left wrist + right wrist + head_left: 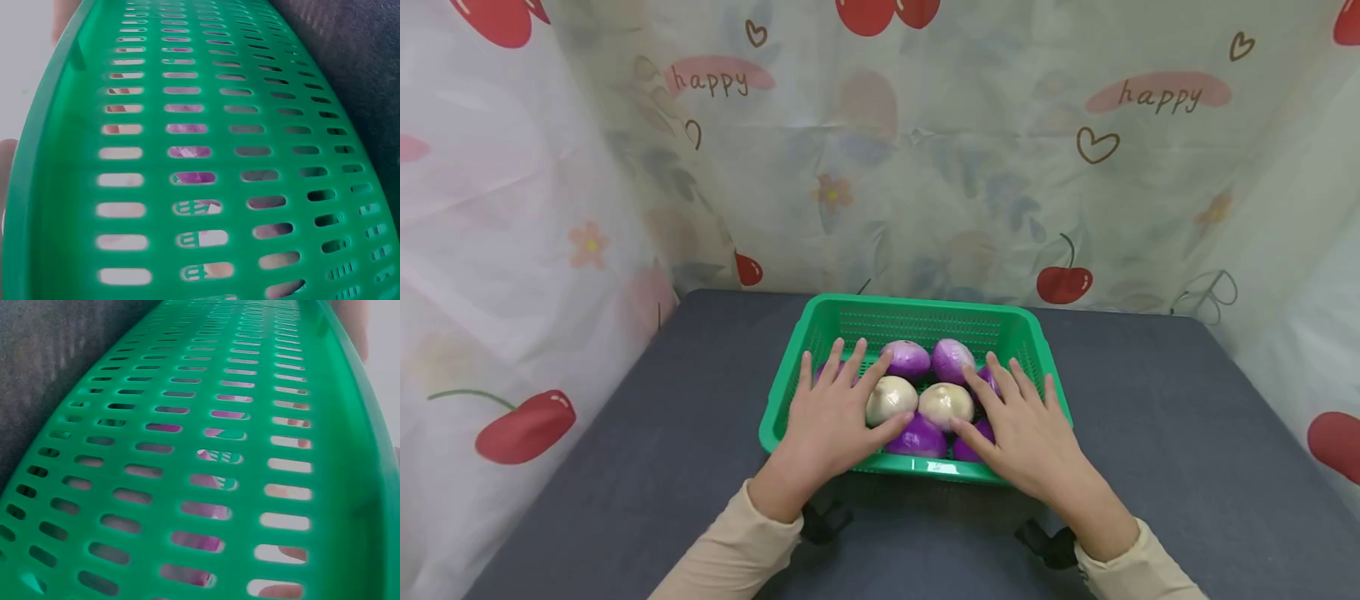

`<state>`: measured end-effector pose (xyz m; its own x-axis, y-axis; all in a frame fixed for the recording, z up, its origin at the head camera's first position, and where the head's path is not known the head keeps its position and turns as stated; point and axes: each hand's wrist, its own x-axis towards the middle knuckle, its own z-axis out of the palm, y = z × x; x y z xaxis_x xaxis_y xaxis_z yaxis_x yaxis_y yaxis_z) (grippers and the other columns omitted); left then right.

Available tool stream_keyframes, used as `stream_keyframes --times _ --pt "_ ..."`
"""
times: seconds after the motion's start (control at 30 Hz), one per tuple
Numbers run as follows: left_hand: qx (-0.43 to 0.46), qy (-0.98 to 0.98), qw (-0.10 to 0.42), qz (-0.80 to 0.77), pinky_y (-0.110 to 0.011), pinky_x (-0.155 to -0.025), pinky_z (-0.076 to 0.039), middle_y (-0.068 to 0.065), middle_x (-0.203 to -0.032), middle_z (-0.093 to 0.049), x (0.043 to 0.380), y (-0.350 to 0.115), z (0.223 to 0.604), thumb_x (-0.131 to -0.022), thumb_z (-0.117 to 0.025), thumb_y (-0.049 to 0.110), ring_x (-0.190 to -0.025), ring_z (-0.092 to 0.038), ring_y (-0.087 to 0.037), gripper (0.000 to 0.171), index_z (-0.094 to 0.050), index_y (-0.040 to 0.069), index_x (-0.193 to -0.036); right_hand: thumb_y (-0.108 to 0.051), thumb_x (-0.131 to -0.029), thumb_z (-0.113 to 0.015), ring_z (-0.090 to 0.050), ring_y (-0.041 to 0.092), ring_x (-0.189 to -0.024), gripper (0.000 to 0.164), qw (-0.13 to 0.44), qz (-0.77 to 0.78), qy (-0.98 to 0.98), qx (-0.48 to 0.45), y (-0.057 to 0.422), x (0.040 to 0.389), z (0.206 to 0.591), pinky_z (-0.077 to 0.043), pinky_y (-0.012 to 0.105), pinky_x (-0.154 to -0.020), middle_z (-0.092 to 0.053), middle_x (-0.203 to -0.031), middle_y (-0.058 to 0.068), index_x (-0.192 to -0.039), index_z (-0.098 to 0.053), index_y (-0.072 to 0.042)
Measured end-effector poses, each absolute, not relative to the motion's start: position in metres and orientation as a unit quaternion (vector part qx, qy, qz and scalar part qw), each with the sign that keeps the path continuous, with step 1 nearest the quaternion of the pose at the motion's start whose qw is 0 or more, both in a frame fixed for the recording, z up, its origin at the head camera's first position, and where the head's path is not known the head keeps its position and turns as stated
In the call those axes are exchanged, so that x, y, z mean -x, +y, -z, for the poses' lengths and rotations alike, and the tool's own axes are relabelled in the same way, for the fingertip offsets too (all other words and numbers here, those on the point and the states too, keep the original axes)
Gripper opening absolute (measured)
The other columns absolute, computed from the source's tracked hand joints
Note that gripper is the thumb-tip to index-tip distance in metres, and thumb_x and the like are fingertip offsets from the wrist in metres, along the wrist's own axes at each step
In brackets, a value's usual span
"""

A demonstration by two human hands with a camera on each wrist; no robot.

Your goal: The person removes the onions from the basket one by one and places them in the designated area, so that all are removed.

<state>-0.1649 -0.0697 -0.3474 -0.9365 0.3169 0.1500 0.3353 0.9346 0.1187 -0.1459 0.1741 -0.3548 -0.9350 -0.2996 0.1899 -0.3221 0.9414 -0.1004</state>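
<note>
A green plastic basket (pixel 925 302) with slotted walls stands on the dark table and holds several glossy purple onions (pixel 907 360) and two whitish ones, a left white onion (pixel 891 398) and a right white onion (pixel 946 406). Over its left part my left hand (pixel 827 423) is spread, palm down, thumb near the left white onion. My right hand (pixel 1032 433) is spread likewise over the right part. Whether either palm touches the onions or rim is hidden. Both wrist views are filled by the basket's slotted wall (pixel 69 187), with purple showing through the slots.
The dark grey table (pixel 1165 417) extends on both sides of the basket. A printed curtain (pixel 917 208) hangs behind it and along the sides. At the back right, a thin looped cord (pixel 1206 292) lies against the curtain.
</note>
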Motion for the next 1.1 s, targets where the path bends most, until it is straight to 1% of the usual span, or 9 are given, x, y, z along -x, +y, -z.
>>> stream_keyframes --times 0.17,0.27,0.37,0.43,0.53,0.6,0.77,0.9,1.1 --pt "0.186 -0.976 0.052 0.102 -0.061 -0.116 -0.013 -0.006 -0.155 -0.035 0.165 -0.070 0.343 -0.091 -0.048 0.064 -0.146 -0.024 -0.033 0.072 -0.034 0.028 -0.151 -0.054 -0.095 -0.051 -0.032 0.040 -0.140 0.065 0.083 -0.075 -0.979 -0.170 0.175 0.145 0.350 -0.023 0.070 -0.107 -0.039 -0.151 0.016 -0.147 -0.043 -0.016" --pt "0.209 -0.967 0.043 0.137 -0.056 -0.111 -0.030 -0.006 -0.143 -0.053 0.165 -0.074 0.338 -0.092 -0.057 0.052 -0.134 -0.046 -0.030 0.062 -0.045 0.023 -0.146 -0.043 -0.094 -0.058 -0.041 0.036 -0.136 0.058 0.088 -0.094 -0.974 -0.188 0.176 0.143 0.344 -0.032 0.065 -0.105 -0.048 -0.144 0.016 -0.143 -0.049 -0.013" --pt "0.223 -0.959 0.026 0.172 -0.045 -0.092 -0.050 -0.003 -0.122 -0.067 0.164 -0.081 0.331 -0.092 -0.061 0.047 -0.110 -0.062 -0.021 0.056 -0.050 0.023 -0.142 -0.038 -0.093 -0.063 -0.048 0.033 -0.132 0.054 0.084 -0.114 -0.971 -0.194 0.177 0.140 0.336 -0.043 0.059 -0.098 -0.053 -0.141 0.014 -0.139 -0.053 -0.013" --pt "0.220 -0.955 0.013 0.197 -0.039 -0.080 -0.053 0.001 -0.117 -0.068 0.164 -0.088 0.323 -0.092 -0.061 0.046 -0.102 -0.063 -0.016 0.054 -0.052 0.026 -0.141 -0.038 -0.093 -0.063 -0.049 0.032 -0.131 0.052 0.073 -0.131 -0.971 -0.189 0.179 0.138 0.329 -0.048 0.056 -0.093 -0.054 -0.140 0.012 -0.139 -0.054 -0.015" --pt "0.214 -0.948 -0.007 0.236 -0.040 -0.081 -0.053 0.004 -0.123 -0.066 0.165 -0.102 0.309 -0.093 -0.059 0.047 -0.104 -0.063 -0.014 0.051 -0.052 0.029 -0.141 -0.040 -0.095 -0.060 -0.052 0.029 -0.129 0.049 0.058 -0.160 -0.970 -0.176 0.182 0.135 0.319 -0.051 0.054 -0.088 -0.055 -0.140 0.006 -0.139 -0.053 -0.019" --pt "0.216 -0.938 -0.018 0.272 -0.045 -0.091 -0.051 0.005 -0.134 -0.060 0.166 -0.113 0.300 -0.094 -0.058 0.047 -0.115 -0.060 -0.016 0.050 -0.051 0.030 -0.141 -0.048 -0.096 -0.055 -0.052 0.026 -0.128 0.051 0.056 -0.186 -0.966 -0.171 0.185 0.134 0.313 -0.050 0.053 -0.090 -0.055 -0.139 0.001 -0.139 -0.052 -0.022" --pt "0.229 -0.901 -0.044 0.365 -0.052 -0.103 -0.043 0.002 -0.140 -0.054 0.174 -0.141 0.286 -0.097 -0.056 0.044 -0.126 -0.054 -0.024 0.051 -0.046 0.028 -0.144 -0.057 -0.096 -0.045 -0.053 0.024 -0.127 0.057 0.065 -0.252 -0.948 -0.183 0.190 0.132 0.300 -0.048 0.051 -0.093 -0.052 -0.142 -0.002 -0.144 -0.046 -0.026" --pt "0.219 -0.876 -0.042 0.427 -0.054 -0.103 -0.041 -0.004 -0.142 -0.052 0.183 -0.158 0.281 -0.099 -0.054 0.038 -0.127 -0.052 -0.029 0.049 -0.043 0.026 -0.146 -0.041 -0.099 -0.052 -0.048 0.025 -0.131 0.051 0.065 -0.312 -0.924 -0.213 0.190 0.134 0.298 -0.046 0.052 -0.097 -0.049 -0.145 0.001 -0.147 -0.042 -0.025" --pt "0.200 -0.834 -0.008 0.515 -0.053 -0.107 -0.038 -0.008 -0.144 -0.049 0.201 -0.179 0.291 -0.101 -0.053 0.028 -0.131 -0.049 -0.028 0.048 -0.041 0.023 -0.147 -0.026 -0.099 -0.057 -0.042 0.026 -0.138 0.058 0.069 -0.417 -0.872 -0.246 0.184 0.143 0.307 -0.040 0.050 -0.106 -0.037 -0.153 -0.001 -0.151 -0.031 -0.027"
